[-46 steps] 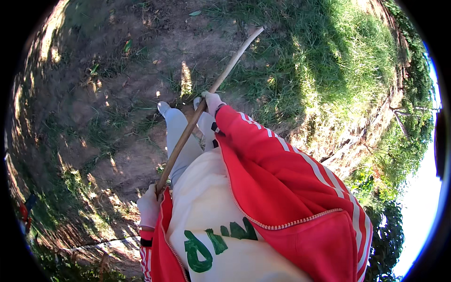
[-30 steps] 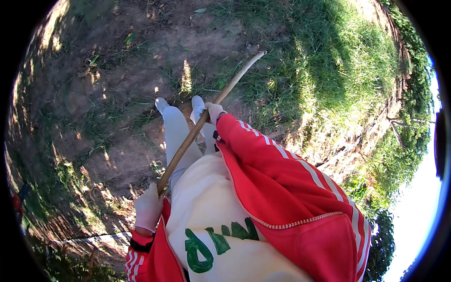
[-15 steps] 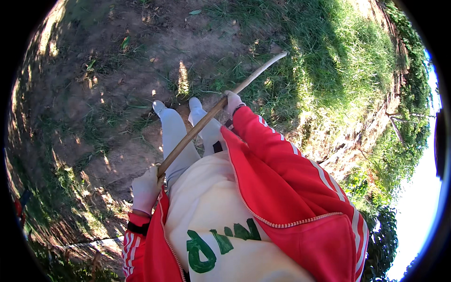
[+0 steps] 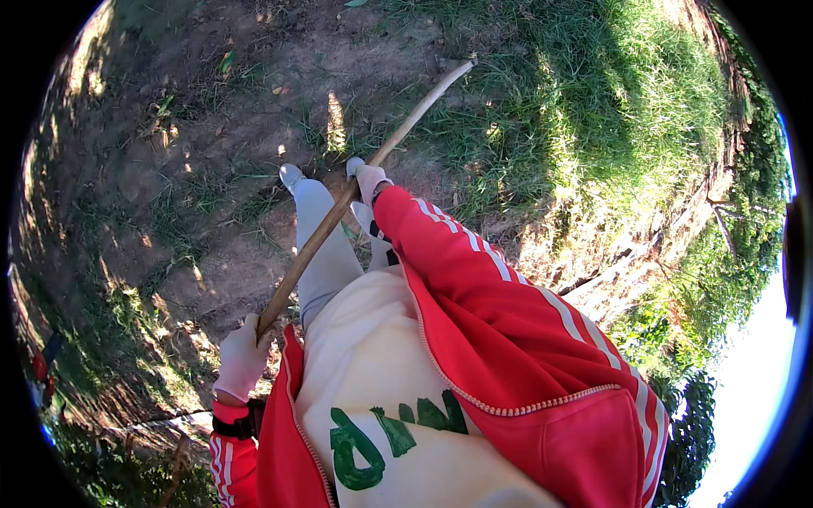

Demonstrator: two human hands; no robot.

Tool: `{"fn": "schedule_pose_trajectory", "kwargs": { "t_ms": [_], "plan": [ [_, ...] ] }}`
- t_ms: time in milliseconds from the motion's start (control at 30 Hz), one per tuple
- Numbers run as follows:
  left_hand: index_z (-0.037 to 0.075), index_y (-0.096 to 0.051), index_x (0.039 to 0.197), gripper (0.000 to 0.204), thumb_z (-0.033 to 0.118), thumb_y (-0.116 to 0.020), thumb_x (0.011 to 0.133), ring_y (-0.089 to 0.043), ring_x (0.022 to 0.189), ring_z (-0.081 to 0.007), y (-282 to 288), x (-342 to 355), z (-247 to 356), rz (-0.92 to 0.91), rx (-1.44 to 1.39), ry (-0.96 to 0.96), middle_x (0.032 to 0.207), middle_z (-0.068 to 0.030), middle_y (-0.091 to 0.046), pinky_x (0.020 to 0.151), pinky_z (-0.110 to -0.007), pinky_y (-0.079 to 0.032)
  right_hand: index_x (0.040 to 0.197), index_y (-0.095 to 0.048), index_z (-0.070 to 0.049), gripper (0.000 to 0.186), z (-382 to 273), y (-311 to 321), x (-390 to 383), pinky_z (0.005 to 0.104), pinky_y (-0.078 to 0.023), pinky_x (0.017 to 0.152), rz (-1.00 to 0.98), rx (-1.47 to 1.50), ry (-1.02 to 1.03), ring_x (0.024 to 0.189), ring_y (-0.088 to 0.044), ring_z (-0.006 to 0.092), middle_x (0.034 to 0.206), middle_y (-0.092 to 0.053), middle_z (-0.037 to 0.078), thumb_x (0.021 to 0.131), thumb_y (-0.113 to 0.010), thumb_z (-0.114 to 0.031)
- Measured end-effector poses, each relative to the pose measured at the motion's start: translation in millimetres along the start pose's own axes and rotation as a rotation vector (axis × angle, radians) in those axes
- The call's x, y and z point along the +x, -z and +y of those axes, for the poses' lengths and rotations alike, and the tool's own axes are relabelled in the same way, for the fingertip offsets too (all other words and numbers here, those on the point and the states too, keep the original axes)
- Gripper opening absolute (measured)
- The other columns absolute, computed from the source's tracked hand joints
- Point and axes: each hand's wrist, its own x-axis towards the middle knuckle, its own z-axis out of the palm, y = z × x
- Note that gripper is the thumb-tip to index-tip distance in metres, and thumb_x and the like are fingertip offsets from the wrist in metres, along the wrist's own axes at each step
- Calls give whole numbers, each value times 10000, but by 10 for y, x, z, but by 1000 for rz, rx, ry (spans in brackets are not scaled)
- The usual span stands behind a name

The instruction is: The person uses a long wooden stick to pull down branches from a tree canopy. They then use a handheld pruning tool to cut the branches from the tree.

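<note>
Both my hands, in pale gloves, grip a long, slightly curved wooden hoe handle slanting across my front. At the lower left, my left hand is closed round its near end, beside my hip. My right hand is wrapped round the shaft farther up, above my feet. Its far end reaches away to the upper right, over the edge of the grass. There the hoe's head looks small and brownish against the soil, and its shape is hard to make out.
My shoes stand on bare brown soil with scattered tufts and leaves. Thicker green grass grows to the right, with dry litter and leafy bushes beyond. A red and dark object shows at the far left rim.
Both hands have moved left with the hoe, my left also slightly down towards my side. The hoe's far end has swung left and farther away. Both grips stay closed.
</note>
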Motion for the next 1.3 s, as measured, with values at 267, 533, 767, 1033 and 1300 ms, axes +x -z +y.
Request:
{"fn": "schedule_pose_trajectory", "kwargs": {
  "t_ms": [267, 533, 767, 1033, 1300],
  "plan": [
    [51, -533, 980, 251, 277, -560, 874, -609, 705, -390, -426, 270, -18, 44, -123, -75, 740, -196, -624, 618, -462, -458, 752, -528, -24, 127, -167, 270, -27, 419, -464, 493, -74, 267, 27, 539, -545, 253, 632, -521, 91, 784, -604, -119],
    [51, -533, 958, 277, 315, -550, 876, -619, 691, -391, -338, 792, 863, 116, 8, -184, 757, -187, -626, 615, -482, -478, 822, -522, -63, 169, -1130, 1006, -118, 421, -474, 513, 87, 365, 228, 570, -553, 259, 655, -532, 79, 846, -585, -217],
    [56, -510, 906, 227, 268, -579, 863, -616, 659, -377, -236, 150, 430, 30, 149, 1, 682, -171, -608, 580, -467, -478, 805, -547, -54, 168, -31, 318, 60, 419, -496, 513, 141, 163, 23, 578, -561, 236, 670, -538, 85, 813, -613, -208],
    [63, -518, 922, 219, 258, -595, 860, -603, 665, -391, -26, -285, -75, 19, 8, 21, 679, -187, -603, 567, -476, -449, 799, -591, -60, 108, -14, 56, -832, 393, -511, 564, -53, 190, -135, 603, -572, 229, 691, -577, 81, 830, -604, -163],
    [51, -588, 949, 280, 306, -603, 834, -618, 713, -383, -191, 631, 376, -39, -92, -135, 737, -202, -623, 614, -450, -466, 779, -616, 14, 268, -451, 1064, -287, 394, -489, 565, 306, -82, 126, 621, -607, 256, 675, -589, 141, 790, -563, -248]
  ]
}}
